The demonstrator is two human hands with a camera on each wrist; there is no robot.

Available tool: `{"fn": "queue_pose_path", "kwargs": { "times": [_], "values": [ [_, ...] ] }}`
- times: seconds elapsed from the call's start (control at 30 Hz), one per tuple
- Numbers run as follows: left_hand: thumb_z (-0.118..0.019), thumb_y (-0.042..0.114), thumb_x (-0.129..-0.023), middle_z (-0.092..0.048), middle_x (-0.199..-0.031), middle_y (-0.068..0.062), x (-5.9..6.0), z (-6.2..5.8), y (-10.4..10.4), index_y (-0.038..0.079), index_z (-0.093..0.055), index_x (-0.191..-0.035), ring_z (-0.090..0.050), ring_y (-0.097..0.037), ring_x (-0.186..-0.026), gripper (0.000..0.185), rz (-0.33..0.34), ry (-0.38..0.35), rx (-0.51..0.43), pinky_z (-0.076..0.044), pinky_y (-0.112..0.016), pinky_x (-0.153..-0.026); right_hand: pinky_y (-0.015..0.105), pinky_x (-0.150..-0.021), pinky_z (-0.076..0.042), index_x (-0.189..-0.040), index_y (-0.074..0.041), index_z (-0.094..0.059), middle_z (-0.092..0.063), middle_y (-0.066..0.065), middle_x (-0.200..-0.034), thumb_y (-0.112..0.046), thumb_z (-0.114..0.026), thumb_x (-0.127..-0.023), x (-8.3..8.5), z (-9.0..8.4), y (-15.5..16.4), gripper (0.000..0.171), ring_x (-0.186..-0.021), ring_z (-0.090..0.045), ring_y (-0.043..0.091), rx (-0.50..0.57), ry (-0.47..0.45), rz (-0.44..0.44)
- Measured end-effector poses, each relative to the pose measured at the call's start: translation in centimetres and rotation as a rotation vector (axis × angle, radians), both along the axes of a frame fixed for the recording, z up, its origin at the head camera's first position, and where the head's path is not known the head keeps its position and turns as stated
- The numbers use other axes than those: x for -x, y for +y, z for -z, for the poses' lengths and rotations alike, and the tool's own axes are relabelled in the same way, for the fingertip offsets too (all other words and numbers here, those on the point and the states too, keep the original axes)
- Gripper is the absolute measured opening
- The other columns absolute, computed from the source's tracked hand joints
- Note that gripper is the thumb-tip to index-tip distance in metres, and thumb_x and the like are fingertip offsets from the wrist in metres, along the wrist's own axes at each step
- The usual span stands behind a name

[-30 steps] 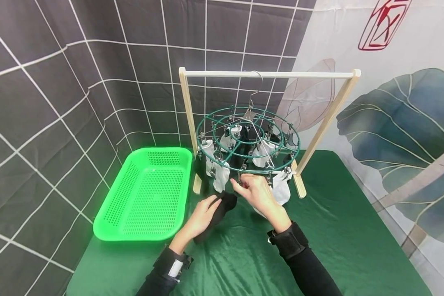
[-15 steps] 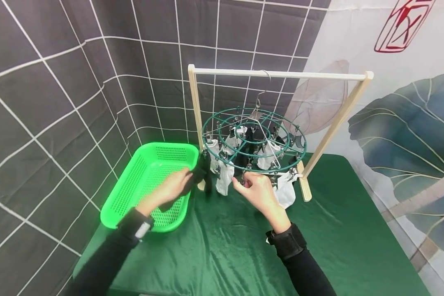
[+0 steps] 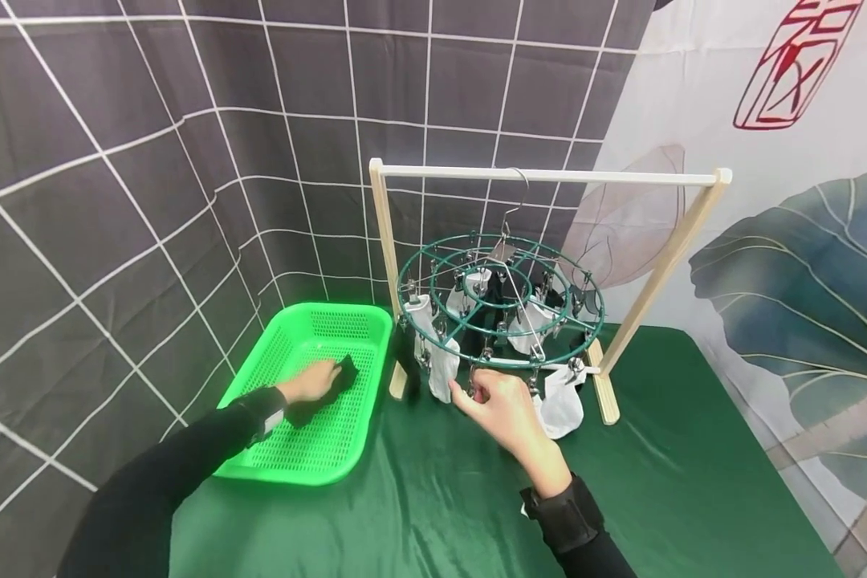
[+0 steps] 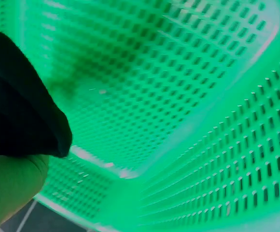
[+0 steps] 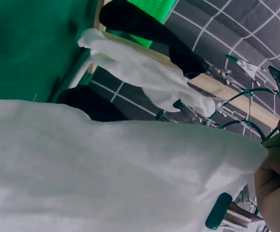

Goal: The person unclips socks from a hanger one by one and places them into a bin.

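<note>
My left hand (image 3: pixel 312 381) is down inside the green basket (image 3: pixel 332 449), holding a black sock (image 3: pixel 347 373). In the left wrist view the thumb (image 4: pixel 14 183) presses against that black sock (image 4: pixel 19 101). My right hand (image 3: pixel 506 409) is raised at the front rim of a round green clip hanger (image 3: pixel 503 367). Its fingers pinch a metal clip (image 5: pixel 279 84), seen at the right edge of the right wrist view. Close to that hand hang a white sock (image 3: pixel 444 371) on its left and another white sock (image 3: pixel 559 405) on its right.
The hanger hooks over the white bar (image 3: pixel 585 176) of a wooden stand, whose right leg (image 3: pixel 657 277) slants to the table. Several more black and white socks hang from its clips. Green cloth (image 3: pixel 665 449) covers the table. Grey gridded fabric (image 3: pixel 116 241) hangs behind the basket.
My left hand has moved left from beside the hanger, across the basket's edge and down into it, with the black sock. My right hand has stayed at the hanger's front rim.
</note>
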State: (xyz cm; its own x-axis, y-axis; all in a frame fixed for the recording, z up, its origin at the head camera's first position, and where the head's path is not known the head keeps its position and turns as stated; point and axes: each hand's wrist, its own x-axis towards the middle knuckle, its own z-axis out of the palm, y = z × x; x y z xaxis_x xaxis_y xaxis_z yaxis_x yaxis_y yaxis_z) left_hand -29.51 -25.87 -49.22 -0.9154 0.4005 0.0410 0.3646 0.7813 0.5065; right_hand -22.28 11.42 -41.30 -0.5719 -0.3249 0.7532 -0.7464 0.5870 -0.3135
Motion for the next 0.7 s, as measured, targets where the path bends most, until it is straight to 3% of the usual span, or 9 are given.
{"fn": "queue_pose_path", "kwargs": {
  "times": [0.1, 0.13, 0.17, 0.37, 0.53, 0.7],
  "values": [
    [-0.035, 0.02, -0.103, -0.049, -0.075, -0.012, 0.5, 1.3, -0.1, -0.005, -0.052, -0.095, -0.051, -0.027, -0.067, 0.031, -0.025, -0.036, 0.008, -0.047, -0.04, -0.06, 0.018, -0.046, -0.023, -0.056, -0.02, -0.038, -0.035, -0.012, -0.053, -0.031, -0.066, -0.085, -0.2, 0.3, 0.1, 0.042, -0.046, -0.029, 0.002, 0.009, -0.007, 0.003],
    [-0.035, 0.017, -0.103, -0.052, -0.078, -0.015, 0.4, 1.3, 0.1, -0.008, -0.052, -0.098, -0.054, -0.03, -0.071, 0.03, -0.039, -0.041, 0.011, -0.049, -0.042, -0.064, 0.017, -0.046, -0.022, -0.056, -0.02, -0.038, -0.035, -0.012, -0.053, -0.031, -0.066, -0.085, -0.2, 0.4, 0.0, 0.042, -0.046, -0.029, 0.002, 0.012, -0.006, 0.002],
    [-0.037, 0.011, -0.101, -0.055, -0.083, -0.022, -0.2, 0.4, 0.7, -0.013, -0.051, -0.102, -0.057, -0.038, -0.077, 0.028, -0.084, -0.082, 0.04, -0.05, -0.048, -0.069, 0.016, -0.046, -0.022, -0.056, -0.02, -0.038, -0.035, -0.012, -0.053, -0.031, -0.066, -0.085, -0.2, 0.4, 0.0, 0.043, -0.046, -0.029, 0.001, 0.014, -0.003, -0.001],
    [-0.034, 0.009, -0.102, -0.049, -0.115, -0.044, -1.5, 0.9, 1.4, -0.028, -0.032, -0.125, -0.057, -0.05, -0.099, 0.043, -0.17, -0.084, 0.151, -0.048, -0.051, -0.086, 0.013, -0.046, -0.021, -0.056, -0.02, -0.037, -0.036, -0.012, -0.054, -0.031, -0.066, -0.086, -0.4, 0.9, 0.0, 0.043, -0.047, -0.028, -0.002, 0.029, 0.002, -0.026],
    [-0.034, 0.013, -0.102, -0.056, -0.106, -0.039, -1.6, 1.6, 1.3, -0.025, -0.021, -0.133, -0.062, -0.046, -0.09, 0.051, -0.18, -0.114, 0.272, -0.052, -0.05, -0.077, 0.012, -0.046, -0.021, -0.056, -0.02, -0.038, -0.036, -0.012, -0.054, -0.03, -0.067, -0.086, -0.4, 1.0, 0.0, 0.043, -0.047, -0.029, -0.002, 0.03, -0.006, -0.026],
    [-0.036, 0.02, -0.102, -0.062, -0.094, -0.031, -0.9, 2.1, 1.4, -0.017, -0.028, -0.132, -0.064, -0.041, -0.079, 0.048, -0.232, -0.129, 0.381, -0.053, -0.049, -0.068, 0.013, -0.047, -0.022, -0.056, -0.02, -0.039, -0.037, -0.012, -0.054, -0.028, -0.067, -0.086, 0.1, 1.1, -0.1, 0.041, -0.047, -0.03, -0.001, 0.021, -0.027, -0.025]
  ]
}}
